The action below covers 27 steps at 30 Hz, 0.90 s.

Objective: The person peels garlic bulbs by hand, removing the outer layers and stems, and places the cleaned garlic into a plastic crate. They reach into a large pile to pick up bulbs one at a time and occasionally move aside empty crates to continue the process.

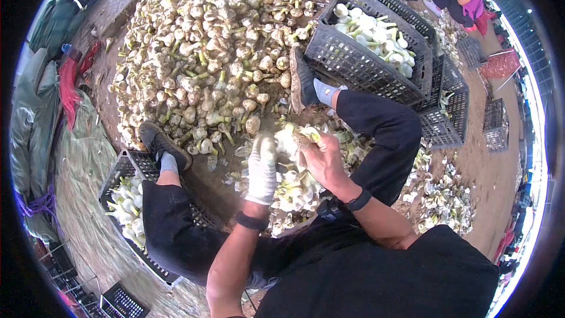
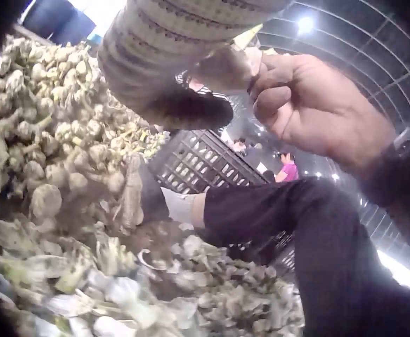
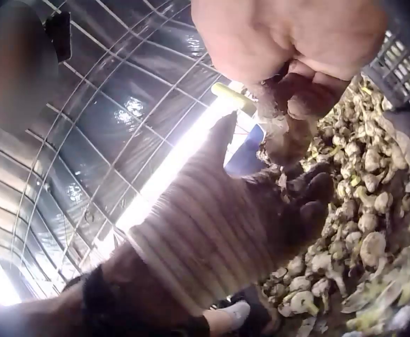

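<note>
A garlic bulb (image 1: 287, 142) with a short cut stem is between the two hands, above a heap of loose skins. My left hand (image 1: 262, 168), in a whitish ribbed glove, holds it from one side, its fingers bent around it in the left wrist view. The bare right hand (image 1: 325, 162) pinches the bulb's papery outer skin with thumb and curled fingers. Ragged brown husk (image 3: 278, 133) shows under the right fingertips in the right wrist view, and the pale stem end (image 3: 229, 97) sticks out beside them. Much of the bulb is hidden by the fingers.
A large pile of unpeeled garlic (image 1: 200, 53) lies ahead. Black crates of white peeled garlic stand at front right (image 1: 365, 62) and by the left leg (image 1: 109, 185). Peeled skins (image 1: 441, 200) litter the ground at right. Another person (image 1: 468, 3) sits farther off.
</note>
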Motion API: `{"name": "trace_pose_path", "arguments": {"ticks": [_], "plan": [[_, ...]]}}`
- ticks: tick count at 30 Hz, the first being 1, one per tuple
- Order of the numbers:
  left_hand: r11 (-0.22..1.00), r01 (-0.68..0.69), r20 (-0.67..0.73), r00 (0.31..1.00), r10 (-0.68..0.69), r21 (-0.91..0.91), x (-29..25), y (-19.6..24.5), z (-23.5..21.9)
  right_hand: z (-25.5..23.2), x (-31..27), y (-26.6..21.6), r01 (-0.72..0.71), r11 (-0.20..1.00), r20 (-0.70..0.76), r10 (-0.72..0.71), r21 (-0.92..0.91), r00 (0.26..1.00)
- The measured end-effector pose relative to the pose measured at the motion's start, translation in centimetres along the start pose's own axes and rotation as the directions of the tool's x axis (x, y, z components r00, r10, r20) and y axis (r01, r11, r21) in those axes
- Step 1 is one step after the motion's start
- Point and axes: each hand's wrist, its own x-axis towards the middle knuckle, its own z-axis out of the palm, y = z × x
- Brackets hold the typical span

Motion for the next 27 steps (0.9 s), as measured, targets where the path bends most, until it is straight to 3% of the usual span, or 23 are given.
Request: {"name": "trace_pose_path", "arguments": {"ticks": [1,2,4,6,8,9,10,11,12,13,14,16,17,18,20,21,22,24,25,26,27], "plan": [[0.997,0.002,0.043,0.999,0.001,-0.081,-0.5,0.0,-0.3,-0.4,0.0,-0.6,0.138,0.810,0.056,-0.129,-0.570,0.990],[0.981,-0.155,0.073,0.984,0.164,-0.113,-0.7,-0.3,0.5,-0.6,0.1,-0.6,0.137,0.811,0.058,-0.127,-0.569,0.990],[0.955,-0.287,0.118,0.953,0.278,0.074,-0.8,-1.0,0.6,-0.9,0.2,0.1,0.427,0.555,0.270,-0.345,-0.713,0.899],[0.983,-0.131,-0.020,0.991,0.129,-0.128,-0.1,-1.2,1.0,-0.3,-0.1,0.9,0.424,0.530,0.286,-0.324,-0.735,0.902],[0.999,-0.010,-0.090,0.996,0.005,-0.045,0.3,-0.7,-0.3,0.7,-0.2,0.9,0.419,0.524,0.239,-0.377,-0.741,0.895],[0.999,0.017,-0.121,0.992,-0.021,-0.038,0.2,-0.5,-0.3,1.2,-0.8,0.3,0.153,0.791,0.045,-0.157,-0.593,0.987],[0.999,0.018,-0.125,0.992,-0.023,-0.039,0.0,-0.4,-0.5,0.9,-0.4,0.2,0.151,0.791,0.048,-0.152,-0.592,0.987],[0.989,0.020,-0.122,0.992,-0.039,-0.149,-0.4,-0.1,-0.8,0.2,0.4,0.0,-0.113,0.847,-0.154,0.037,-0.519,0.987],[0.967,0.022,-0.115,0.992,-0.053,-0.256,-0.7,0.4,-0.9,-1.0,0.8,-0.1,-0.360,0.846,-0.331,0.235,-0.393,0.914],[0.963,-0.033,-0.098,0.995,0.006,-0.266,-0.8,1.2,-1.1,-6.1,1.4,3.8,-0.202,0.567,-0.245,0.000,-0.798,0.970],[0.943,-0.038,-0.096,0.995,0.006,-0.331,-1.2,2.0,-1.1,-6.6,1.4,3.4,-0.201,0.567,-0.245,-0.001,-0.799,0.970],[0.951,-0.066,0.003,0.998,0.071,-0.301,-1.3,2.9,-1.5,-5.9,1.5,1.9,-0.115,0.224,-0.049,0.283,-0.968,0.958],[0.950,-0.065,-0.002,0.998,0.068,-0.304,-1.2,2.8,-1.5,-5.0,0.8,0.5,-0.095,0.090,-0.053,0.383,-0.991,0.922],[0.953,-0.064,0.008,0.998,0.069,-0.295,-1.0,2.8,-1.3,-4.5,0.3,-0.1,-0.094,0.090,-0.052,0.388,-0.992,0.920],[0.957,-0.066,0.018,0.997,0.074,-0.283,-0.8,2.8,-1.1,-3.9,-0.1,-0.9,-0.044,0.382,0.097,0.343,-0.923,0.934],[0.960,-0.071,0.029,0.996,0.082,-0.272,-0.7,2.7,-1.1,-3.1,-0.2,-1.6,-0.016,0.518,0.134,0.251,-0.855,0.959],[0.964,-0.072,0.047,0.995,0.087,-0.258,-0.7,2.6,-0.9,-2.3,-0.2,-1.9,-0.024,0.524,0.125,0.247,-0.852,0.961],[0.977,-0.089,0.067,0.992,0.104,-0.192,-1.1,3.3,-0.1,-0.7,0.1,-2.9,-0.096,0.783,0.132,0.221,-0.614,0.966],[0.983,-0.116,0.075,0.989,0.128,-0.139,-1.3,3.4,0.3,0.7,0.2,-4.9,0.066,0.665,0.201,0.128,-0.744,0.971],[0.984,-0.114,0.082,0.989,0.126,-0.138,-1.2,3.1,0.4,0.7,0.3,-4.7,0.064,0.664,0.195,0.125,-0.745,0.973],[0.984,-0.178,0.089,0.980,0.178,-0.003,-1.1,2.6,0.4,0.8,0.5,-4.4,0.152,0.549,0.231,0.076,-0.822,0.970]]}}
